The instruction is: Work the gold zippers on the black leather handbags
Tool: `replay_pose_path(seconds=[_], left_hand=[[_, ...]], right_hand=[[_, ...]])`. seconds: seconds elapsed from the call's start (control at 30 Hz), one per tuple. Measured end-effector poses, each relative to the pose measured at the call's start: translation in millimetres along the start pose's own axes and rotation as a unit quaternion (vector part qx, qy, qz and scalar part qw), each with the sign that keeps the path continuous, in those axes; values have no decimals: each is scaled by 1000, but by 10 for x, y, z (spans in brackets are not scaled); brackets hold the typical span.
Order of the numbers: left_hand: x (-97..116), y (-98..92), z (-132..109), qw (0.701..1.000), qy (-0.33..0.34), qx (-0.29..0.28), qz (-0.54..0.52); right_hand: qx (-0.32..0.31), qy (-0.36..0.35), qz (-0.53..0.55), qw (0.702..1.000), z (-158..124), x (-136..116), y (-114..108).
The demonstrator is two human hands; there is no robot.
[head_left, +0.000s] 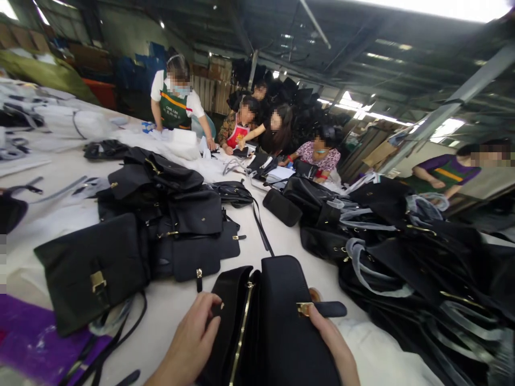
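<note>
A black handbag [237, 327] lies before me at the bottom centre, its gold zipper running lengthwise and its flap [287, 321] folded out to the right. On that flap is a gold clasp [304, 309] with a short black strap tab. My right hand [333, 340] grips the flap's right edge, thumb by the clasp and a fingertip showing behind. My left hand [197, 335] touches the bag's left panel with bent fingers, thumb and forefinger apart; it grasps nothing that I can see. The bag's lower end runs out of view.
Black bags are heaped left [181, 214] and right [386, 252], some with clear-wrapped handles. One bag with a gold buckle [94, 273] lies nearer left, by purple plastic [36, 343]. Several people work across the pale table [257, 241]; another person [446, 171] is at right.
</note>
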State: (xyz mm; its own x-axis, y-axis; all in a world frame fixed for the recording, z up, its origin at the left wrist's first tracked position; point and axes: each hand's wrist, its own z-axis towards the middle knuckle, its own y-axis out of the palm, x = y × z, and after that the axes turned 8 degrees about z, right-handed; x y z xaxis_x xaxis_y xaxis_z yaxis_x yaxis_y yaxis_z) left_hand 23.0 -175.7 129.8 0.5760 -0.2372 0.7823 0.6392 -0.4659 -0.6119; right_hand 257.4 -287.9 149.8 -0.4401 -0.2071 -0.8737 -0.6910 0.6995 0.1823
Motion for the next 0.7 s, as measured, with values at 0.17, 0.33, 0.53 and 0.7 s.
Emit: replay_pose_path(seconds=[0.17,0.33,0.53,0.7], left_hand=[[-76,64,-24,997,5,46,55],[117,56,11,982,147,13,119],[211,-139,202,946,214,-73,232],[142,-217,323,898,188,-32,396]], right_hand=[[42,30,35,998,-176,-87,146],[36,22,39,998,-180,-101,192],[86,58,75,992,-206,-111,86],[157,44,93,982,-237,-177,-39]])
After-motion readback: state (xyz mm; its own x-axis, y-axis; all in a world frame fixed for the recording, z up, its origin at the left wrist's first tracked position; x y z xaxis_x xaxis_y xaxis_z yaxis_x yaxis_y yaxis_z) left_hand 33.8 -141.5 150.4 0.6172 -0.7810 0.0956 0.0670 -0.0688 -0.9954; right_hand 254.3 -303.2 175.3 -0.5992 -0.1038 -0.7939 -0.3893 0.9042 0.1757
